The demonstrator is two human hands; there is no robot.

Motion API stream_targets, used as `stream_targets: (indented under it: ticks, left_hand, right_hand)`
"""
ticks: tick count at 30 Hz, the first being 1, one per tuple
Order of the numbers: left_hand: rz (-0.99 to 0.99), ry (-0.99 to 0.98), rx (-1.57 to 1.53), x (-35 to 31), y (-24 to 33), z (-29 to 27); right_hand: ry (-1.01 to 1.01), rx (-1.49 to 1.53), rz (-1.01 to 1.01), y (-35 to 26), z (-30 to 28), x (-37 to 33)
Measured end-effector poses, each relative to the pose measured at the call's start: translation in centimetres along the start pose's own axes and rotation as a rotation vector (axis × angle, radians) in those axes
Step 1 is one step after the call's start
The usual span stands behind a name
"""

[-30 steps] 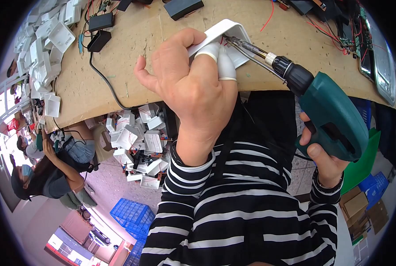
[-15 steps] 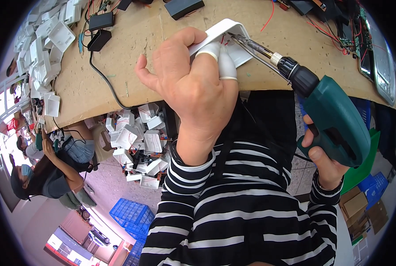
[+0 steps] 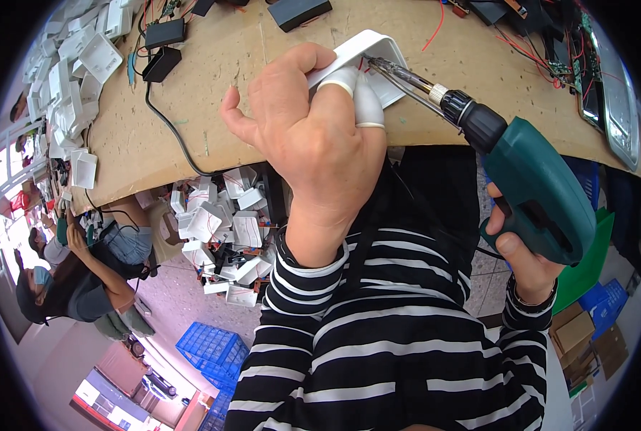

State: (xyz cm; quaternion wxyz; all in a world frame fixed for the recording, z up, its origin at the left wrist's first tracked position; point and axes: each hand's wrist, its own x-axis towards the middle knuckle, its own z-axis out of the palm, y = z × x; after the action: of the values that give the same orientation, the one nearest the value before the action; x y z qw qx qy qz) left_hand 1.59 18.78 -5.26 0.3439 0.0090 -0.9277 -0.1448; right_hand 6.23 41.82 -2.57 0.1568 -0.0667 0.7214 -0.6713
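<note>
Your white case [image 3: 355, 50] is near the front edge of the bench [image 3: 220, 86], open surface to its right. Your left hand [image 3: 320, 136] pinches it; your right hand [image 3: 527, 260] grips the green soldering gun [image 3: 532, 169], tip inside.

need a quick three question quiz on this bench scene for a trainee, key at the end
1. True or false: the right hand grips the dark green, pistol-shaped tool.
2. The left hand holds which of these? A) a black rectangular box B) a white, open plastic casing C) a blue lattice-sided plastic crate
3. How many white, tubular finger covers can you count on the left hand?

Key: 1. True. 2. B. 3. Two.
</note>
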Motion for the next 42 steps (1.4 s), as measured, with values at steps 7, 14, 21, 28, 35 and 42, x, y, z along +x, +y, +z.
stream_targets:
  ticks: [7, 14, 21, 28, 35, 42]
  left_hand:
    - [-0.004, 0.007, -0.014, 0.08, 0.02, -0.05]
    - [-0.003, 0.0, -0.016, 0.16, -0.04, -0.09]
    - [-0.002, 0.009, -0.019, 0.25, -0.13, 0.01]
    - [-0.011, 0.009, -0.014, 0.07, -0.04, 0.03]
    - [-0.011, 0.009, -0.012, -0.09, -0.07, -0.14]
    - [-0.011, 0.013, -0.015, 0.1, -0.3, 0.43]
  right_hand:
    - [0.031, 0.053, -0.003, 0.04, 0.51, -0.01]
    - [0.045, 0.049, 0.017, -0.17, 0.65, -0.08]
    - [0.08, 0.064, 0.032, 0.02, 0.71, -0.12]
    - [0.045, 0.066, -0.028, 0.2, 0.61, -0.33]
    - [0.058, 0.075, -0.003, 0.3, 0.93, -0.49]
    - [0.085, 0.09, 0.009, 0.53, 0.79, -0.49]
